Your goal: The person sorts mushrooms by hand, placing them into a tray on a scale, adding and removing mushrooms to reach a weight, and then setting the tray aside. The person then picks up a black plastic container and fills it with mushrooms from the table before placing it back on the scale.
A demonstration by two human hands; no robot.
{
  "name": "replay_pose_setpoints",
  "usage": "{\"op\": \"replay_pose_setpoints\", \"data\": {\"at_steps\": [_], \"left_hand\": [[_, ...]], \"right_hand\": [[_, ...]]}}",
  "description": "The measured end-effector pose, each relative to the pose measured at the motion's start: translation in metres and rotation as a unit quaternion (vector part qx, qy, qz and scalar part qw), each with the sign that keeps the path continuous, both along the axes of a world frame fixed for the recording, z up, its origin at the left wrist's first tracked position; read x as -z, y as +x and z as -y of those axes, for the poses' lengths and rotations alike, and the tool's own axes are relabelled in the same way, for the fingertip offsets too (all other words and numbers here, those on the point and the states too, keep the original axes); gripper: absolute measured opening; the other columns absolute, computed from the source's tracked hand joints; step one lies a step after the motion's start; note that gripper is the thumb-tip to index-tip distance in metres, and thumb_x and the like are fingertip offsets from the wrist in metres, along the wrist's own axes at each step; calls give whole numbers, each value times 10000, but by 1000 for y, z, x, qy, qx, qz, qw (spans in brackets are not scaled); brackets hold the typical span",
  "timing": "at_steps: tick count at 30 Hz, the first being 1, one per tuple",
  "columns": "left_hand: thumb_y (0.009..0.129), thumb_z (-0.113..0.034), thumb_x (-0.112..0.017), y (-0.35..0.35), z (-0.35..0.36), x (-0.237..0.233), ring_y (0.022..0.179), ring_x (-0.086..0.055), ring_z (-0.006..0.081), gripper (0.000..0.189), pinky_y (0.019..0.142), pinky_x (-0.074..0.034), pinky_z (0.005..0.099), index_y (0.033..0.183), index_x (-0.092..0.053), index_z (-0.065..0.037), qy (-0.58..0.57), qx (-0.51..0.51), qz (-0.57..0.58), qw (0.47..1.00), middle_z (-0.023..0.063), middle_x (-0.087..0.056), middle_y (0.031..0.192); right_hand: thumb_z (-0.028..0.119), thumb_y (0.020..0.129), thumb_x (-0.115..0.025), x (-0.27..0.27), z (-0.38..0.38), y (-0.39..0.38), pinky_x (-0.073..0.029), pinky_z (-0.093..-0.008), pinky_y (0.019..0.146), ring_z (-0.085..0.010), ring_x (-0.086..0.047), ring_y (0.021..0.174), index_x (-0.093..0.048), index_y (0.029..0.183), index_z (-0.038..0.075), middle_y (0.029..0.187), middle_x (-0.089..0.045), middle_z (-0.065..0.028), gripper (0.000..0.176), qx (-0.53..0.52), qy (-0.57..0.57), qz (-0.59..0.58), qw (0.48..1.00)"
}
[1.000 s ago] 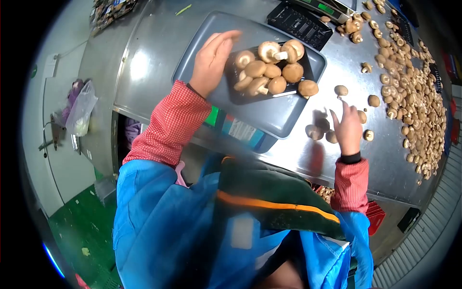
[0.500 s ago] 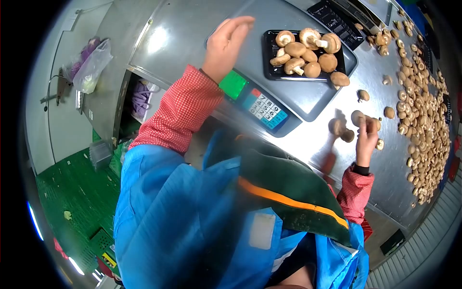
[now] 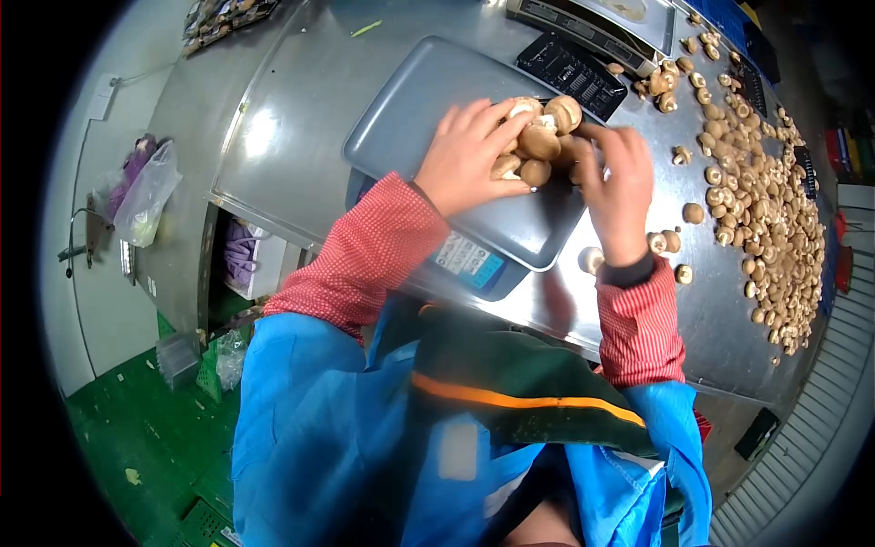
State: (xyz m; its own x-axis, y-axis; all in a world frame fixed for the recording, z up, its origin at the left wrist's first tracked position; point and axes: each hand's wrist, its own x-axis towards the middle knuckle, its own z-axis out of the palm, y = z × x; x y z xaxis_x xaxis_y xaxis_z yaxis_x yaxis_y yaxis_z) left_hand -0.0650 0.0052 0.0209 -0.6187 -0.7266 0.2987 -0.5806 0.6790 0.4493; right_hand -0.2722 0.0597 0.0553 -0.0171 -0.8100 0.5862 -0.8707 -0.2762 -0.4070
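Several brown mushrooms (image 3: 540, 143) are heaped over the grey tray (image 3: 401, 100) on the scale; the black tray that was under them is mostly hidden by the hands and the heap. My left hand (image 3: 474, 157) lies against the left side of the heap, its fingers spread over the mushrooms. At the right side is my right hand (image 3: 618, 178), its fingers bent around mushrooms at the heap's edge, partly hidden. The scale's keypad (image 3: 468, 260) shows below the grey tray.
A large pile of mushrooms (image 3: 775, 228) covers the right of the steel table (image 3: 301, 137). An empty black tray (image 3: 572, 75) lies behind the grey tray, near another scale (image 3: 592, 32). Loose mushrooms (image 3: 693, 213) lie right of my right hand. A plastic bag (image 3: 148, 196) hangs at the left.
My right hand has moved from the loose mushrooms on the table to the heap. My left hand has come down onto the heap's left side. The camera view has shifted.
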Motion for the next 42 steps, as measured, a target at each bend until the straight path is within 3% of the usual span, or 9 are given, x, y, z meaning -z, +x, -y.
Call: {"op": "replay_pose_setpoints", "data": {"at_steps": [6,12,18,24,29,33,36,38,42], "left_hand": [[667,-449,-825,14,9,9,1378,-366,377,878,1139,-252,562,1418,-475,-161,7,33,14,999,89,-415,1491],[585,-492,-867,20,17,4,1391,-349,377,1031,1141,-269,523,1445,-428,-131,19,53,-33,998,135,-414,1487],[623,-441,-843,-14,18,-11,1360,-388,370,925,1127,-290,490,1411,-467,-136,-9,39,-50,998,125,-463,1453],[713,-359,-799,-15,28,7,1319,-443,332,736,1107,-321,466,1366,-515,-174,13,44,-43,998,69,-527,1405],[690,-341,-814,-13,30,1,1315,-453,326,775,1106,-331,453,1373,-507,-140,11,59,-49,997,106,-512,1417],[651,-342,-835,4,28,1,1284,-463,358,823,1084,-352,457,1366,-514,-90,23,33,-166,985,176,-525,1371],[753,-259,-784,41,10,-1,1015,-623,306,553,871,-505,379,1232,-594,-59,59,-167,-236,956,141,-621,1114],[790,-169,-755,68,-5,6,785,-563,205,403,718,-482,316,1142,-614,-31,154,-208,-122,958,63,-589,915],[816,-113,-741,66,-21,4,590,-445,104,218,546,-409,270,965,-622,-7,147,-162,-9,976,-11,-494,716]], "right_hand": [[308,853,-710,9,-41,-21,-513,-419,660,-340,-652,756,-648,991,31,830,-665,-152,316,120,307,16,944],[231,851,-707,21,-48,-22,-519,-394,660,-334,-660,700,-602,1034,1,769,-662,-175,312,45,300,261,917],[259,852,-689,27,-27,1,-520,-428,636,-370,-669,694,-570,1015,35,725,-665,-153,302,75,259,96,958],[35,805,-682,15,-41,-35,-500,-312,784,-199,-607,872,-527,1198,41,1019,-647,-117,422,-7,294,336,895],[-61,758,-640,28,-23,-35,-513,-378,819,-320,-598,984,-593,1099,28,1040,-607,-123,356,-135,191,14,972],[-44,767,-644,22,-28,-30,-504,-394,843,-325,-589,1002,-602,1175,54,1072,-582,-121,422,-115,184,-31,976],[-23,810,-655,9,-28,-34,-513,-343,809,-280,-603,951,-594,1251,57,1041,-563,-130,452,-127,182,43,974],[-18,849,-636,19,-22,-48,-510,-309,741,-209,-607,871,-600,1253,48,982,-565,-109,411,-79,196,189,959],[114,964,-546,42,8,-69,-516,-327,703,-228,-636,720,-641,1171,24,942,-676,-157,245,42,220,124,967]]}}
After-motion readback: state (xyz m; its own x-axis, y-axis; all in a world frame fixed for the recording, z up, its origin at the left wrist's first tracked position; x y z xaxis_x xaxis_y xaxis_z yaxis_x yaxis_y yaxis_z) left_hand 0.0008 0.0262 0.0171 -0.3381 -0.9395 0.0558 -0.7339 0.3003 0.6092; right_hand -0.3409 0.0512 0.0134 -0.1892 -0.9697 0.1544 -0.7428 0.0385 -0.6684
